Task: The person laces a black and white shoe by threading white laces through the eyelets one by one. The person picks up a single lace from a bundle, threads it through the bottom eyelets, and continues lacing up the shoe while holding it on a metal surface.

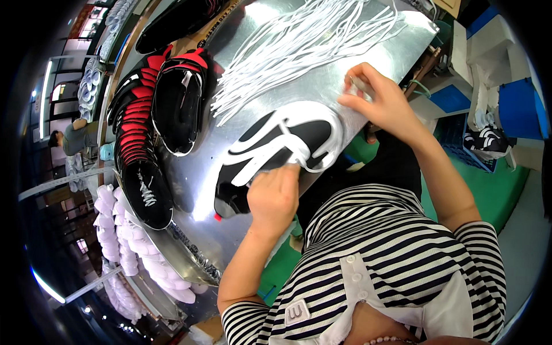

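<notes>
A black-and-white shoe upper lies at the near edge of the metal table, with a small red tab at its lower left end. My left hand is closed on its near edge, the fingertips partly hidden in the white part. Above and to the right of the upper, my right hand is raised off the table. Its fingers are curled, with a gap between thumb and forefinger, and I make out nothing held there. Beyond the upper, a loose bundle of white shoelaces spreads across the metal.
Nested black-and-red shoe uppers line the table's left side, beside a single black upper. White shoe parts hang in rows past the left edge. On the right stand blue-and-white boxes and a dark blue crate on green floor.
</notes>
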`<state>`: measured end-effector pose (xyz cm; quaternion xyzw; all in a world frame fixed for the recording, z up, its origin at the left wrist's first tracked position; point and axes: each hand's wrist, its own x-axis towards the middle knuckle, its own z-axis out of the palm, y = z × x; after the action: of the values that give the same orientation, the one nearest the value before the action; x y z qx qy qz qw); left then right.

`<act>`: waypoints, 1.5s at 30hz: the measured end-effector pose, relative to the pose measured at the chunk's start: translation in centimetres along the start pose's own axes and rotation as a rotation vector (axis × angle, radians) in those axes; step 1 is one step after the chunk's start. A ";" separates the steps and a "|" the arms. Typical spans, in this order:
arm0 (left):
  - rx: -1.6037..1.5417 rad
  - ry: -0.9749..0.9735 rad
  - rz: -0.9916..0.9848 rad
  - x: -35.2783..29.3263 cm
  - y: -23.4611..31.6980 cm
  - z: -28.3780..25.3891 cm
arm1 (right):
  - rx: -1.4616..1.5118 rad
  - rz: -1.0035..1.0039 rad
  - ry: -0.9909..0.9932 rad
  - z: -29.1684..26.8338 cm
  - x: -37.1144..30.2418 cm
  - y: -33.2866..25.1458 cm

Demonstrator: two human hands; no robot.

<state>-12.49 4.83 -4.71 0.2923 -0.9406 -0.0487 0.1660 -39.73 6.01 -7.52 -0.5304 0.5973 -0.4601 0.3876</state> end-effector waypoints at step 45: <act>-0.467 0.032 -0.527 -0.1 -6.6 -2.1 | 0.241 0.281 -0.326 4.0 -0.7 -1.8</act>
<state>-8.18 -0.48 -4.02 0.4800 -0.7935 -0.2988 0.2249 -35.30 6.15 -6.96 -0.4595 0.5354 -0.3779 0.5995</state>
